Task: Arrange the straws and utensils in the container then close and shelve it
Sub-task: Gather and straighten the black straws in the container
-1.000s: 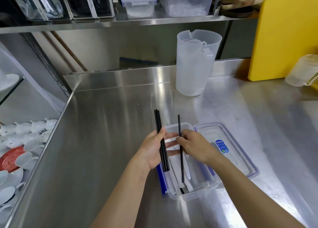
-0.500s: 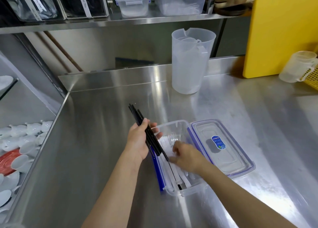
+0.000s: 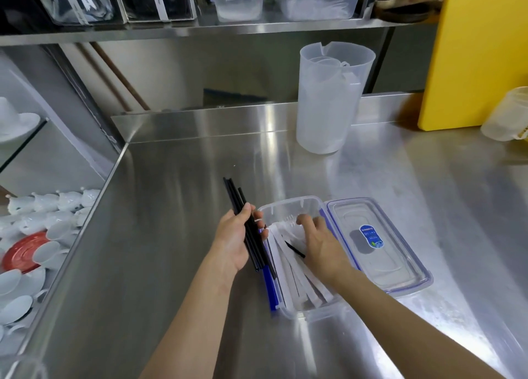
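A clear plastic container point(image 3: 288, 204) with blue clips sits on the steel counter, holding white paper-wrapped straws point(image 3: 288, 267) and a clear plastic utensil. My left hand point(image 3: 234, 241) grips a bundle of black straws point(image 3: 245, 224) just left of the container, tips pointing up and away. My right hand point(image 3: 320, 244) reaches down inside the container, fingers on the wrapped straws; a short black straw piece point(image 3: 295, 250) shows by its thumb. The lid point(image 3: 377, 244), clear with a blue rim and sticker, lies flat right beside the container.
A tall translucent jug point(image 3: 328, 101) stands behind. A yellow cutting board point(image 3: 480, 55) leans at the back right next to a small cup point(image 3: 508, 115). The shelf above point(image 3: 200, 30) carries boxes and bins. White cups and a red saucer point(image 3: 20, 253) lie at lower left.
My right hand let go of the single black straw and went down into the container. My left hand tilted its bundle of black straws to the left.
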`<state>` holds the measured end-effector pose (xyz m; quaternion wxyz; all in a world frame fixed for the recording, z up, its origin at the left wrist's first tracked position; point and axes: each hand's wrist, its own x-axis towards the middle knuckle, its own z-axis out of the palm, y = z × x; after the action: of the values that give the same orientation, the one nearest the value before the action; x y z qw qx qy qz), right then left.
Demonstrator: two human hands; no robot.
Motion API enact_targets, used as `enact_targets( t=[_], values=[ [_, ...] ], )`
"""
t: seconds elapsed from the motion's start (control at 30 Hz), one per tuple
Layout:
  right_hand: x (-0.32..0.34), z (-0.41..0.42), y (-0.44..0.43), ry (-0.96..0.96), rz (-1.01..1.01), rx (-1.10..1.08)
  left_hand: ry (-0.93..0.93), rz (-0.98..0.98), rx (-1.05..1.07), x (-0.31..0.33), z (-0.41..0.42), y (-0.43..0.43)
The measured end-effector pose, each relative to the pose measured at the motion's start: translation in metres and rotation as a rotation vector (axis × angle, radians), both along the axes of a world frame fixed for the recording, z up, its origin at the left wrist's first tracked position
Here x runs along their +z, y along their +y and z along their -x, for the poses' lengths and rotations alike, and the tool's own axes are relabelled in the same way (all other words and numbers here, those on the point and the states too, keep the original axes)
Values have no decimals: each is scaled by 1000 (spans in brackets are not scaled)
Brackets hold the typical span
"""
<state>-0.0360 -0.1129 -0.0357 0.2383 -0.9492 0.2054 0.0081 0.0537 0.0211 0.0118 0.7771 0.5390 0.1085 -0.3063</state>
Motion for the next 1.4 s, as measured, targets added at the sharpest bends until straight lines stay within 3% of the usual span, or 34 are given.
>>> enact_targets(
  t=[0.17, 0.3, 0.67, 0.9, 1.07, 1.2, 1.4],
  values=[
    [-18, 3, -1, -82, 229, 107, -6, -27, -48, -5, 5, -3],
    [-10, 2, 2, -86, 246, 133, 2, -38, -85, -4, 9, -4],
    [-5, -2, 5, 121, 260, 155, 63, 26, -70, -11, 5, 1],
    [0, -2, 9, 87, 209, 101, 111, 81, -71, -13, 3, 7],
    [7, -7, 7, -175, -95, -81, 68, 67, -116, -7, 7, -1],
    [20, -11, 4, -234, -471, -142, 16, -8, -212, -1, 10, -9],
    [35, -13, 10, -325, -769, -100, 1, 14, -308, -1, 15, -16]
  ],
)
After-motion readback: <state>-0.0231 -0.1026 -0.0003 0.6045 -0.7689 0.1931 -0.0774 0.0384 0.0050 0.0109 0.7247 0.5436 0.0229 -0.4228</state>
